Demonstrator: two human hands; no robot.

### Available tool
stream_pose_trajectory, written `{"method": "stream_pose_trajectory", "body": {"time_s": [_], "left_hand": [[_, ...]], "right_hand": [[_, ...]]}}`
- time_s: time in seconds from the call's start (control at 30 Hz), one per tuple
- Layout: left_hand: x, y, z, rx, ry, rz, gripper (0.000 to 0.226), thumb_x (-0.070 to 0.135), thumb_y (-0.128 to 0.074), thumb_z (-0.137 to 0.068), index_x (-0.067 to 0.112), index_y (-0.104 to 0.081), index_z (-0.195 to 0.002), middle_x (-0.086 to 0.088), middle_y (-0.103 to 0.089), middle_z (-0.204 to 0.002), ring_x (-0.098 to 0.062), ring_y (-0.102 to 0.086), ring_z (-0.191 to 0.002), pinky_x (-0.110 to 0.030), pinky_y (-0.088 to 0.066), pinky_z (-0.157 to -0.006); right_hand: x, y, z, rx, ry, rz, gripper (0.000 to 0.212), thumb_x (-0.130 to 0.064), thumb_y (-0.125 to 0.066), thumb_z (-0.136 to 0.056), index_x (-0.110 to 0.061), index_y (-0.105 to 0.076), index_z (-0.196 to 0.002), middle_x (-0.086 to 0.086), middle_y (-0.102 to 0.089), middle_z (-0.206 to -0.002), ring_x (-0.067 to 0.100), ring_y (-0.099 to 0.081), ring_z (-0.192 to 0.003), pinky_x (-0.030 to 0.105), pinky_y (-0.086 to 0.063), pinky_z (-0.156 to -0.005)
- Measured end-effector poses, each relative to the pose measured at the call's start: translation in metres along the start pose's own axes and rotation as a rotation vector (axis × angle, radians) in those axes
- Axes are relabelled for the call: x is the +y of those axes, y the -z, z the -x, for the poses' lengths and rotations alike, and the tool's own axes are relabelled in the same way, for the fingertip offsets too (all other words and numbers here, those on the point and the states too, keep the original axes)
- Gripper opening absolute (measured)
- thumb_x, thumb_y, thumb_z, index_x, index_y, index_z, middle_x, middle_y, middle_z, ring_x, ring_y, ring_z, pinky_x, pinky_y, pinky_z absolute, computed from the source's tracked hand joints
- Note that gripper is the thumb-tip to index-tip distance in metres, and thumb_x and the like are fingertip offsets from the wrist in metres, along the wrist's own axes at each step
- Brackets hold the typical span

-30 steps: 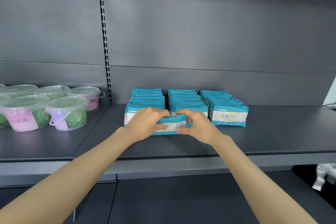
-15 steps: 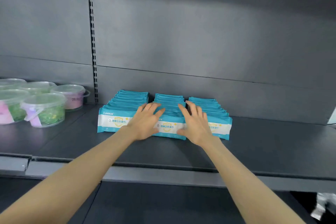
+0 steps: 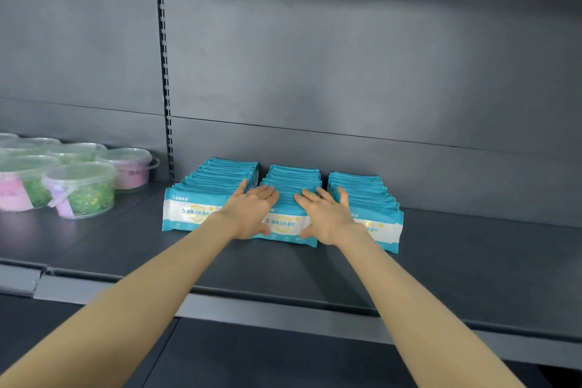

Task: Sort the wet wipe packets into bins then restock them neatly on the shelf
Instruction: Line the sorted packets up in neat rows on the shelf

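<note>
Three rows of teal and white wet wipe packets stand upright on the dark grey shelf (image 3: 472,249): a left row (image 3: 201,195), a middle row (image 3: 288,224) and a right row (image 3: 371,201). My left hand (image 3: 250,213) lies flat with straight fingers on the top and front of the middle row, partly over the left row. My right hand (image 3: 327,214) rests flat on the middle row's right side, reaching toward the right row. Neither hand holds a packet.
Several clear lidded tubs (image 3: 80,189) with green and pink contents stand at the left of the shelf. A slotted upright (image 3: 166,88) runs up the back panel. A lower shelf (image 3: 252,356) lies below.
A second ago both hands held the front middle packet. They have let it go and flattened onto the middle row. The view has moved closer and shifted.
</note>
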State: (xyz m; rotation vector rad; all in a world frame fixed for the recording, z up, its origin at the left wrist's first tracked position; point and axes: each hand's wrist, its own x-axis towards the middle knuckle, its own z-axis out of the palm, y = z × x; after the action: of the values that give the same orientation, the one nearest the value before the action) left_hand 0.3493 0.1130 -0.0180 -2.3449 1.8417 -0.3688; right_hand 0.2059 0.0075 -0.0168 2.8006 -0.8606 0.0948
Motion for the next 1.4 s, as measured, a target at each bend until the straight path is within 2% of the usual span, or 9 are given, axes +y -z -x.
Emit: {"method": "stream_pose_trajectory", "body": {"time_s": [0.23, 0.5, 0.6, 0.77, 0.93, 1.17, 1.23, 1.3, 1.4], "left_hand": [[0.006, 0.003, -0.001, 0.011, -0.057, 0.015, 0.084, 0.048, -0.046, -0.095, 0.008, 0.002, -0.151, -0.007, 0.000, -0.160, -0.020, 0.003, -0.147, -0.048, 0.010, -0.116], [0.020, 0.006, -0.007, -0.019, -0.103, 0.057, 0.088, 0.031, -0.051, -0.094, 0.009, 0.014, -0.149, -0.006, 0.011, -0.159, -0.021, 0.014, -0.146, -0.051, 0.016, -0.114], [0.024, 0.002, -0.013, -0.043, -0.105, 0.090, 0.092, 0.033, -0.053, -0.093, 0.011, 0.017, -0.148, -0.005, 0.016, -0.158, -0.022, 0.020, -0.144, -0.050, 0.017, -0.112], [0.020, -0.002, -0.018, -0.036, -0.122, 0.093, 0.089, 0.033, -0.054, -0.094, 0.014, 0.012, -0.150, -0.003, 0.014, -0.159, -0.020, 0.016, -0.145, -0.048, 0.015, -0.113], [0.021, 0.000, -0.017, -0.045, -0.128, 0.088, 0.088, 0.034, -0.054, -0.094, 0.015, 0.011, -0.151, -0.003, 0.013, -0.159, -0.020, 0.012, -0.146, -0.046, 0.012, -0.114], [0.028, 0.012, -0.014, -0.108, -0.068, 0.067, 0.090, 0.037, -0.055, -0.092, 0.015, 0.010, -0.151, -0.004, 0.014, -0.159, -0.024, 0.013, -0.146, -0.055, 0.013, -0.113], [0.031, 0.023, -0.010, -0.095, -0.053, 0.083, 0.088, 0.036, -0.055, -0.092, 0.015, 0.005, -0.152, -0.005, 0.010, -0.159, -0.024, 0.012, -0.146, -0.055, 0.010, -0.114], [0.037, 0.039, -0.002, -0.035, -0.061, 0.127, 0.079, 0.034, -0.054, -0.093, 0.014, -0.005, -0.152, -0.005, -0.003, -0.160, -0.024, 0.005, -0.147, -0.054, 0.005, -0.115], [0.054, 0.069, 0.014, 0.135, -0.081, 0.201, 0.064, 0.031, -0.053, -0.094, 0.015, -0.023, -0.148, -0.007, -0.029, -0.152, -0.025, -0.019, -0.143, -0.046, -0.014, -0.115]], "right_hand": [[-0.004, 0.003, 0.004, 0.008, -0.020, -0.036, 0.084, -0.039, -0.062, -0.089, -0.023, -0.009, -0.153, -0.002, -0.008, -0.161, 0.023, 0.000, -0.148, 0.053, 0.007, -0.115], [0.037, -0.010, 0.036, 0.025, -0.226, -0.123, 0.102, -0.044, -0.062, -0.088, -0.023, 0.014, -0.151, 0.004, 0.023, -0.158, 0.029, 0.020, -0.145, 0.048, 0.007, -0.116], [0.052, -0.018, 0.045, -0.005, -0.260, -0.139, 0.095, -0.037, -0.059, -0.092, -0.025, 0.014, -0.151, 0.002, 0.021, -0.158, 0.031, 0.019, -0.145, 0.049, 0.010, -0.115], [0.065, -0.020, 0.046, 0.042, -0.213, -0.173, 0.081, -0.014, -0.055, -0.094, -0.029, 0.000, -0.153, -0.003, 0.003, -0.162, 0.030, 0.005, -0.148, 0.051, 0.006, -0.116], [0.067, -0.022, 0.046, 0.052, -0.180, -0.153, 0.080, -0.015, -0.055, -0.095, -0.029, -0.001, -0.153, -0.003, 0.001, -0.162, 0.030, 0.003, -0.148, 0.051, 0.005, -0.116], [0.065, -0.009, 0.048, -0.021, -0.208, -0.104, 0.087, -0.025, -0.059, -0.093, -0.027, 0.004, -0.153, 0.002, 0.010, -0.161, 0.031, 0.008, -0.147, 0.051, 0.007, -0.116], [0.065, 0.000, 0.052, -0.006, -0.221, -0.106, 0.086, -0.029, -0.060, -0.092, -0.026, 0.001, -0.153, 0.005, 0.010, -0.161, 0.031, 0.006, -0.147, 0.049, 0.004, -0.117], [0.067, 0.014, 0.062, 0.027, -0.222, -0.111, 0.078, -0.031, -0.058, -0.092, -0.023, -0.010, -0.153, 0.007, 0.001, -0.161, 0.029, -0.005, -0.147, 0.048, -0.001, -0.117], [0.075, 0.037, 0.087, 0.102, -0.217, -0.132, 0.062, -0.030, -0.055, -0.094, -0.018, -0.027, -0.149, 0.007, -0.017, -0.158, 0.029, -0.022, -0.141, 0.044, -0.018, -0.113]]}}
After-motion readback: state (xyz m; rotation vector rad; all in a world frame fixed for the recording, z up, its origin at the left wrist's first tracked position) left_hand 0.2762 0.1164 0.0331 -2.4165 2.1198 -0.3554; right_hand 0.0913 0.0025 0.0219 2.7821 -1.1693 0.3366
